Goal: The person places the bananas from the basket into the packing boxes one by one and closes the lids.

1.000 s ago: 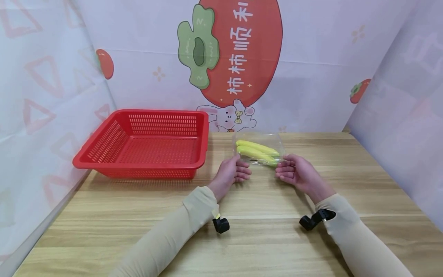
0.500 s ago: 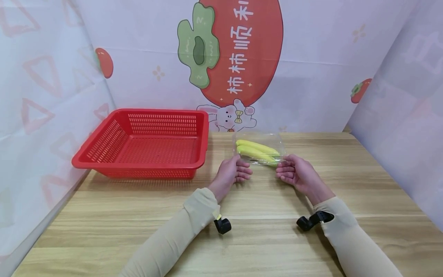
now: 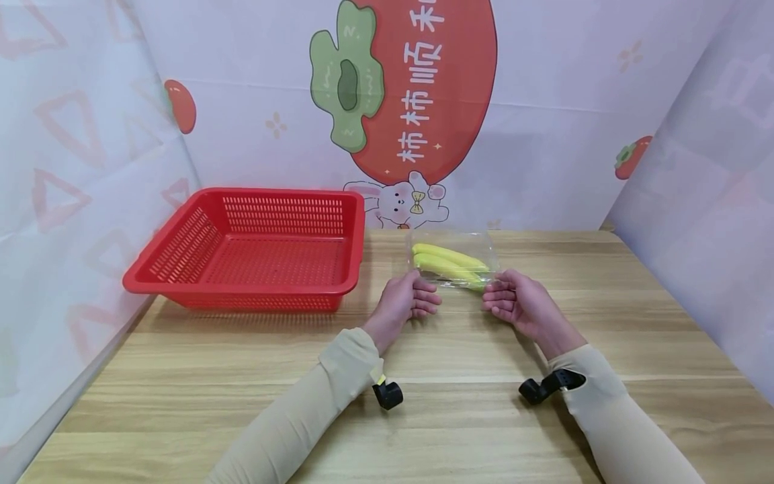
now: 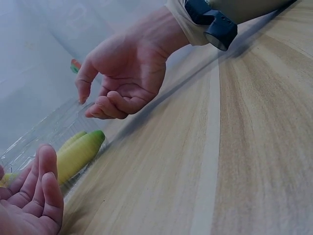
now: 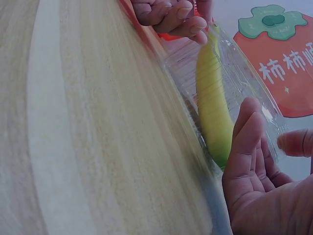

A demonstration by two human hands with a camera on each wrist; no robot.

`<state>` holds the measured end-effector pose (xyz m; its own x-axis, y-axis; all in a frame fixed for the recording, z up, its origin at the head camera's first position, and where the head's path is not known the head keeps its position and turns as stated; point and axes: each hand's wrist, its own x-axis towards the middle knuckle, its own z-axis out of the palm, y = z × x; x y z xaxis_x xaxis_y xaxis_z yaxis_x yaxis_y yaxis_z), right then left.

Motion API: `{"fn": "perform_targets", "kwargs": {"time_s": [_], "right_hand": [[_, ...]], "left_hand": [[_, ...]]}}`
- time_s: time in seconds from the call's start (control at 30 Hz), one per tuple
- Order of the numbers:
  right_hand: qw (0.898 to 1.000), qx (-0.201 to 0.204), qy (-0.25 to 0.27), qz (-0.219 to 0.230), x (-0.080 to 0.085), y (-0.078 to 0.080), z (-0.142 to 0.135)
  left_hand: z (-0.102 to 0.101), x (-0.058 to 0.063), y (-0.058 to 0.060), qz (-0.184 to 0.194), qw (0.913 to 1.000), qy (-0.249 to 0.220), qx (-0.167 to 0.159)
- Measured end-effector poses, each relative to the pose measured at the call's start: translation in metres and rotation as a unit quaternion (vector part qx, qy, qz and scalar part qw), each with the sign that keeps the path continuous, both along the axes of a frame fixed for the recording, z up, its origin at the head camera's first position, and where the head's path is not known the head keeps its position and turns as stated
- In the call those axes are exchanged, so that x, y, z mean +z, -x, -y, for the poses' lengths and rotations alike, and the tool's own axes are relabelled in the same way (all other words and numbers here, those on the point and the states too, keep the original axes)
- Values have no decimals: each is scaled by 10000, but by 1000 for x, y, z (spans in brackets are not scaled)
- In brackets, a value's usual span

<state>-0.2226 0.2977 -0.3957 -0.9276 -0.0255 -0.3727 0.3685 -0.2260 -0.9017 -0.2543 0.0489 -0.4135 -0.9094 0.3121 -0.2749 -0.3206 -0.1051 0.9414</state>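
Observation:
A clear plastic box [image 3: 465,239] lies on the wooden table toward the back. Inside it are two long yellow bananas [image 3: 444,263] with green ends. My left hand [image 3: 406,302] is at the box's near left corner, its fingers relaxed and slightly bent. At the near right corner is my right hand [image 3: 515,302], posed much the same way. In the right wrist view, the thumb [image 5: 296,143] of that hand meets the box's end, while its other fingers overlap the near side. Neither hand's fingers are wrapped round the box.
To the left of the box stands a red plastic basket [image 3: 242,290] with slotted walls and nothing in it. Printed white cloth [image 3: 544,168] hangs behind the table [image 3: 459,417] and along both sides. Small black cameras [image 3: 388,395] are strapped to both wrists.
Both hands, the box and the bananas stay in place. The forearms have shifted very slightly, and the head view has tilted down a little.

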Motion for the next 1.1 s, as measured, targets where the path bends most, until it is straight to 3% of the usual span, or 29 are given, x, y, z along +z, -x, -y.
{"fn": "perform_targets", "kwargs": {"time_s": [0.43, 0.87, 1.1], "right_hand": [[9998, -203, -59, -52, -1, 0, 0], [9993, -349, -125, -93, -3, 1, 0], [9997, -235, -84, -49, -4, 1, 0]], "left_hand": [[0, 0, 0, 79, 9999, -80, -44], [-4, 0, -3, 36, 9999, -36, 165], [-3, -3, -1, 24, 9998, -1, 213]]}}
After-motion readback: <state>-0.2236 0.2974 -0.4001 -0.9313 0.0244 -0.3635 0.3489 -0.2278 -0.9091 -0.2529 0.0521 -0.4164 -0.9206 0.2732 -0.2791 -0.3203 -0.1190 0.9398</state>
